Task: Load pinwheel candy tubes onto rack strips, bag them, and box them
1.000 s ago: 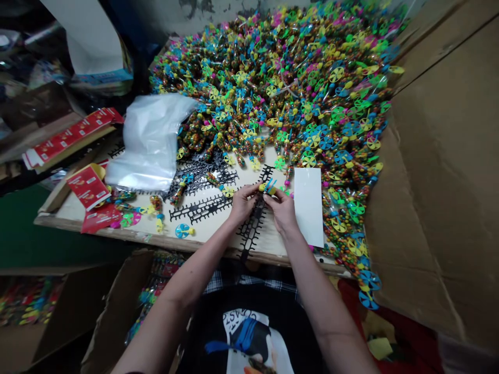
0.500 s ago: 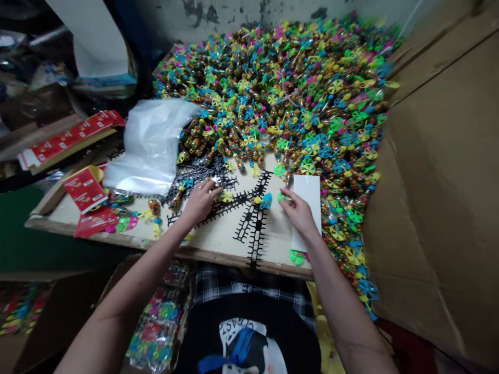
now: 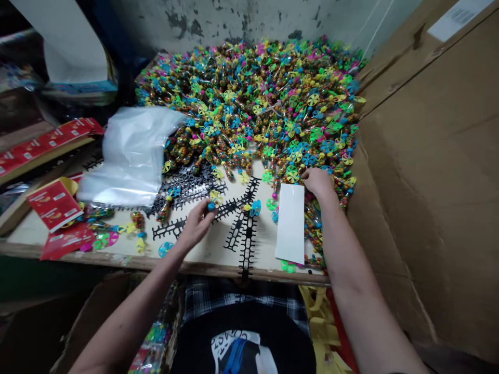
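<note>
From the head view, my left hand (image 3: 197,226) now pinches a small blue piece (image 3: 211,206) between its fingers, just above a black plastic strip (image 3: 230,209), where a moment ago it lay flat and open on the strips. My right hand (image 3: 319,183) has moved off the white card (image 3: 290,223) and sits curled beyond it, at the edge of the heap of candy tubes (image 3: 249,109); I cannot tell whether it grips anything.

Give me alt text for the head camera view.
A heap of pinwheel-topped clear tubes of colored beads covers a wooden board. The left hand holds a small blue piece over black plastic runners; the right hand touches the heap beside a white sheet.
</note>
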Available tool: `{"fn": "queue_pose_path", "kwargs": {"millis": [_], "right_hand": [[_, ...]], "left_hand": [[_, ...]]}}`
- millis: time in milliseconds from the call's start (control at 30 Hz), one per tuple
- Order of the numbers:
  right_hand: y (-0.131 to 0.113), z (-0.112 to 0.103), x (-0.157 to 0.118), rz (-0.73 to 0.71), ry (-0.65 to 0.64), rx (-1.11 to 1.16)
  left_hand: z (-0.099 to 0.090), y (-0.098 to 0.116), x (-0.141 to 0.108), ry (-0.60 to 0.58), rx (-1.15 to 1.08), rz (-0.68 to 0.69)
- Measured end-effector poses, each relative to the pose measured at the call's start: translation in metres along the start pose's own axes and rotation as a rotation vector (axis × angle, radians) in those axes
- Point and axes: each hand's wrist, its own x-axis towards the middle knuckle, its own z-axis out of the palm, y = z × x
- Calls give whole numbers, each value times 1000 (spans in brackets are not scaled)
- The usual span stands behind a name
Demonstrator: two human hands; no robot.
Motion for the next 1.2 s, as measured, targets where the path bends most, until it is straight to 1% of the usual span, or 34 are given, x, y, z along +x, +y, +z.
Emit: {"fn": "queue_pose_path", "kwargs": {"millis": [67,133,167,233,333,433,467,500,533,600,667,700,733,767,867,933,967,1000,1067,1200], "right_hand": [[4,-2,-3,4,-51,-38],[7,0,-7,-17,-126,-40],[7,2,-8,-37,-155,-28],[5,8,-12,-77,-159,10],[-5,20,-17,-142,-149,85],[-15,30,-20,-181,-219,200],[-17,32,-20,-173,-218,236],[-18,33,-21,-158,-189,266],[-19,34,-22,-141,-134,292],[-18,34,-26,-113,25,356],[-17,35,-35,-132,161,501],[-18,37,-43,-169,187,609],[-20,40,-51,-221,181,729],[-23,44,-62,-282,140,846],[-39,63,-94,-417,-84,1094],[-51,76,-111,-426,-207,1199],[-56,81,-117,-414,-250,1253],[-61,85,-120,-403,-278,1308],[-69,90,-124,-405,-294,1395],[-78,91,-126,-425,-240,1470]], "left_hand": [[23,5,-20,-93,-158,-193],[45,7,-35,-166,-216,-325],[55,7,-39,-189,-208,-365],[71,7,-43,-210,-165,-411],[81,11,-38,-216,-174,-476],[79,16,-28,-208,-270,-535],[76,18,-25,-195,-298,-541],[73,19,-21,-184,-323,-545],[69,20,-19,-176,-349,-551],[63,21,-15,-178,-423,-575],[58,22,-13,-200,-528,-608],[56,22,-13,-213,-580,-618],[55,23,-13,-225,-624,-622],[55,24,-13,-231,-660,-623],[56,26,-13,-187,-733,-629],[57,28,-14,-147,-769,-651],[57,28,-14,-140,-781,-660],[56,29,-14,-147,-788,-667],[55,28,-15,-165,-802,-670],[52,26,-15,-162,-861,-672]]}}
